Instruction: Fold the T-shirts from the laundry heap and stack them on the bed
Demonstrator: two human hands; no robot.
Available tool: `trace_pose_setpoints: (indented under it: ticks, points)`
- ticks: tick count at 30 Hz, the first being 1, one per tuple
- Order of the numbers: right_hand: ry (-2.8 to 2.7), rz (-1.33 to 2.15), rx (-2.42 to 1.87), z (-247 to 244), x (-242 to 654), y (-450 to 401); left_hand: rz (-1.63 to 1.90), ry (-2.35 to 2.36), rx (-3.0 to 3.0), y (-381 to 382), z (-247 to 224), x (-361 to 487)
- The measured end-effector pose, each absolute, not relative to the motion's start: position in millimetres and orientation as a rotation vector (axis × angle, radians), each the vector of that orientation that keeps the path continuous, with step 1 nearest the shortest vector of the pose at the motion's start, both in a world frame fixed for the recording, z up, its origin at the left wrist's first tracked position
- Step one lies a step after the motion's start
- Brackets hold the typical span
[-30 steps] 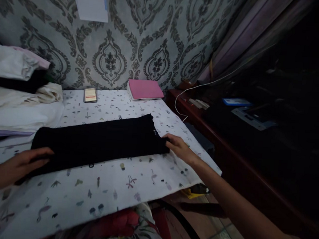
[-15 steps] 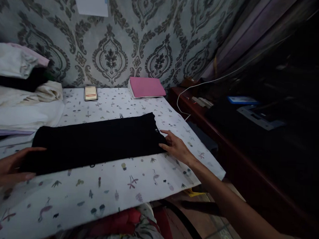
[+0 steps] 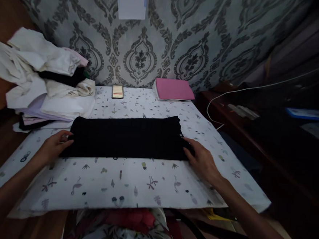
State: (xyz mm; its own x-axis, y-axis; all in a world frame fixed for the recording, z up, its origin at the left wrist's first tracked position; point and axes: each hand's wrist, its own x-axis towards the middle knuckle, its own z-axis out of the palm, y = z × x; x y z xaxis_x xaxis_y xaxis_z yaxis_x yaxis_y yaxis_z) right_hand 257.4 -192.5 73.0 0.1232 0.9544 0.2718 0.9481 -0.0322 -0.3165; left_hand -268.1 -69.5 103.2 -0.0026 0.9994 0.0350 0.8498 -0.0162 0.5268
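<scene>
A black folded garment [image 3: 128, 138] lies flat as a long strip across the patterned white cloth [image 3: 100, 188]. My left hand [image 3: 55, 145] pinches its left end between thumb and fingers. At the other end, my right hand [image 3: 202, 159] grips the near right corner, thumb below and fingers on top. A small pale mark shows at the garment's right edge, close to my right fingers. What kind of garment it is, I cannot tell from this folded shape.
Left of the garment rises a pile of white, lilac and black clothes [image 3: 62, 63]. Near the wall are a small framed card [image 3: 117, 91] and a pink-covered book [image 3: 174, 89]. A white cable [image 3: 240, 89] hangs over the dark red furniture [image 3: 244, 151] at right.
My left hand has closed from spread fingers into a pinch on the garment's left end. My right hand keeps its hold. The view has swung left, showing more of the clothes pile.
</scene>
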Motion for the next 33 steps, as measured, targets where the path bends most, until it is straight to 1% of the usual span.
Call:
trace_pose_setpoints:
  ticks: [3, 5, 7, 9, 11, 13, 15, 18, 20, 22, 25, 30, 33]
  points:
    - [-1.898, -0.231, -2.016, 78, 247, -188, 0.342, 2.016, 2.278, -77, 110, -258]
    - [-1.997, -0.278, -1.92, 81, 234, -181, 0.335, 1.939, 2.566, -81, 109, -242]
    - [-2.163, -0.189, -1.769, 82, 219, -171, 0.41, 1.667, 2.745, -82, 98, -222]
    - [-2.341, -0.06, -1.647, 79, 208, -162, 0.407, 1.381, 2.805, -81, 82, -206]
    - [-2.413, -0.005, -1.664, 73, 208, -156, 0.317, 1.237, 2.834, -79, 67, -198]
    - [-2.335, -0.02, -1.81, 65, 219, -156, 0.233, 1.225, 2.854, -77, 60, -200]
    - [-2.157, -0.052, -1.962, 55, 236, -158, 0.217, 1.265, 2.851, -74, 60, -209]
    - [-1.862, -0.125, -2.111, 44, 260, -160, 0.365, 1.393, 2.803, -71, 68, -223]
    - [-1.724, -0.17, -2.191, 43, 268, -159, 0.516, 1.612, 2.728, -70, 73, -230]
    - [-1.655, -0.17, -2.255, 48, 269, -159, 0.579, 1.912, 2.597, -69, 78, -235]
    - [-1.622, -0.051, -2.291, 61, 261, -158, 0.482, 2.183, 2.361, -70, 87, -238]
    - [-1.462, 0.208, -2.275, 76, 250, -158, 0.228, 2.212, 2.086, -74, 105, -234]
    - [-1.424, 0.371, -2.22, 82, 255, -155, 0.254, 2.149, 2.022, -72, 111, -234]
